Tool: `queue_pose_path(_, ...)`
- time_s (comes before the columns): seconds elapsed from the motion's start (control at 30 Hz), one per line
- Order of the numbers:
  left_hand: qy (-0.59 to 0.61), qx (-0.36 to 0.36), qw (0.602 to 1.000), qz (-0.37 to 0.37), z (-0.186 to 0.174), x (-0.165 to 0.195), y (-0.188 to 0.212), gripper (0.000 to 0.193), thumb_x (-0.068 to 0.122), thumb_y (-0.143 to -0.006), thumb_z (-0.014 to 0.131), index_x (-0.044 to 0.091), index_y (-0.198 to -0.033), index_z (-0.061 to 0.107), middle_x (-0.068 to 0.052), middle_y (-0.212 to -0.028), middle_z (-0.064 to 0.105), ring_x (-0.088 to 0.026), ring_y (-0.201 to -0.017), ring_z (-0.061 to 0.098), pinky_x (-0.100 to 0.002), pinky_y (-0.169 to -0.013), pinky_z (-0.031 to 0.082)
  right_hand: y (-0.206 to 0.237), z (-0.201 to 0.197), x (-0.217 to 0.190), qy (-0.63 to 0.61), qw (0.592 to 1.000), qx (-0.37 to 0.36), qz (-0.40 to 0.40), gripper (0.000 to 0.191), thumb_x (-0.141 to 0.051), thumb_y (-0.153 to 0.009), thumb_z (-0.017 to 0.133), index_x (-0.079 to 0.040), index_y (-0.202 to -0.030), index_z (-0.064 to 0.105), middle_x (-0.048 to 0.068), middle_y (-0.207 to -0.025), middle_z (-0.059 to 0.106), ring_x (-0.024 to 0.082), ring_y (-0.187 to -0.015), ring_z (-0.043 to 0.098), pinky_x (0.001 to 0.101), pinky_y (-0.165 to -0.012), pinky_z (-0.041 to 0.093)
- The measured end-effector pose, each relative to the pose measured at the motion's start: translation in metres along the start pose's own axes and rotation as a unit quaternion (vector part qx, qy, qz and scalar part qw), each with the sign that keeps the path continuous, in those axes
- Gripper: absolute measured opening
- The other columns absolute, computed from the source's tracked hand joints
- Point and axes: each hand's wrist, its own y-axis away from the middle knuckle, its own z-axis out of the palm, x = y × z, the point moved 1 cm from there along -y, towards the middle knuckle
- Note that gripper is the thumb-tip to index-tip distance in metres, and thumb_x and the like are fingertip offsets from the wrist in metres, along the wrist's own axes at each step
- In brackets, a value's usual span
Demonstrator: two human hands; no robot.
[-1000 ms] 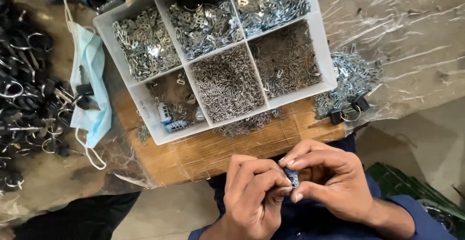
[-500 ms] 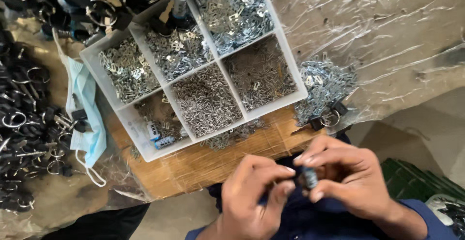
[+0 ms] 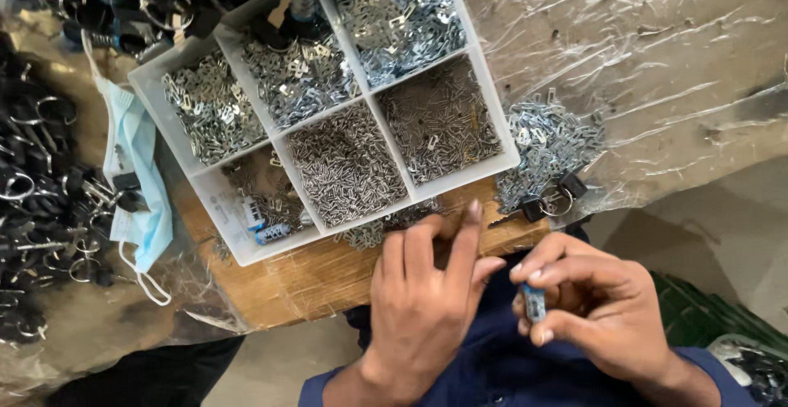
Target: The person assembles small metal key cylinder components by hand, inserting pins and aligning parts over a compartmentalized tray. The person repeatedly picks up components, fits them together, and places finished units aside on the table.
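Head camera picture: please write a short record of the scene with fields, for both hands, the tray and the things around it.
left hand: open, fingers spread, reaching over the wooden board toward loose metal parts at the tray's near edge
right hand: pinches a small blue and silver part between thumb and fingers
tray: white, divided into compartments, filled with small silver metal parts and pins
beside tray: blue face mask on the left, pile of silver parts on the right
far left: heap of dark parts with key rings
surface: clear plastic sheet

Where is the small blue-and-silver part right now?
In the head view, the small blue-and-silver part is pinched in the right hand, lower right, below the wooden board's edge.
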Motion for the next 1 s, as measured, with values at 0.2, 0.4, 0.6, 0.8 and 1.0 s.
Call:
queue_pose_path(0.2, 0.259, 0.079, 0.962, -0.024, -0.01, -0.019, 0.03, 0.015, 0.006, -0.095, 0.079, 0.006, -0.107, 0.07, -0.006, -0.102, 0.07, -0.023, -0.092, 0.07, -0.033, -0.08, 0.06, -0.006, 0.019, 0.005, 0.008, 1.0, -0.025, 0.01, 0.039, 0.018, -0.082, 0.077, 0.006, -0.118, 0.071, 0.024, -0.124, 0.062, 0.025, -0.094, 0.072, 0.0355, -0.077, 0.066)
queue_pose_path(0.4, 0.319, 0.136, 0.938, 0.008, -0.014, -0.009, 0.034, 0.024, 0.001, -0.086, 0.085, 0.006, -0.104, 0.07, -0.006, -0.1, 0.069, -0.023, -0.086, 0.067, -0.032, -0.074, 0.057, -0.013, 0.032, 0.021, 0.069, 0.997, -0.029, 0.013, 0.04, 0.015, -0.078, 0.081, 0.004, -0.115, 0.075, 0.021, -0.123, 0.066, 0.018, -0.098, 0.068, 0.0267, -0.077, 0.06)
queue_pose_path(0.6, 0.381, -0.057, 0.923, 0.006, -0.022, -0.025, 0.042, 0.032, -0.005, -0.072, 0.08, 0.009, -0.101, 0.077, -0.007, -0.095, 0.061, -0.02, -0.086, 0.06, -0.03, -0.071, 0.052, -0.015, 0.029, 0.014, 0.155, 0.982, -0.094, -0.057, 0.035, 0.0, -0.078, 0.09, -0.002, -0.111, 0.08, 0.013, -0.111, 0.071, 0.022, -0.104, 0.071, 0.031, -0.088, 0.06)
queue_pose_path(0.8, 0.617, -0.137, 0.751, -0.189, -0.006, -0.001, 0.024, 0.036, 0.006, -0.079, 0.089, 0.009, -0.11, 0.071, -0.002, -0.091, 0.061, -0.013, -0.078, 0.059, -0.026, -0.071, 0.049, -0.003, -0.003, 0.0, 0.089, 0.986, -0.136, -0.044, 0.035, -0.014, -0.084, 0.093, 0.0, -0.113, 0.081, 0.016, -0.109, 0.074, 0.026, -0.1, 0.071, 0.0358, -0.092, 0.059)
queue_pose_path(1.0, 0.074, 0.112, 0.989, 0.063, -0.007, 0.025, -0.036, 0.036, 0.008, -0.078, 0.083, 0.008, -0.112, 0.072, -0.006, -0.095, 0.059, -0.025, -0.085, 0.056, -0.035, -0.074, 0.047, 0.023, -0.022, -0.017, 0.033, 0.974, 0.179, -0.135, 0.03, -0.012, -0.095, 0.079, 0.005, -0.119, 0.072, 0.028, -0.116, 0.068, 0.025, -0.085, 0.062, 0.0286, -0.066, 0.053)
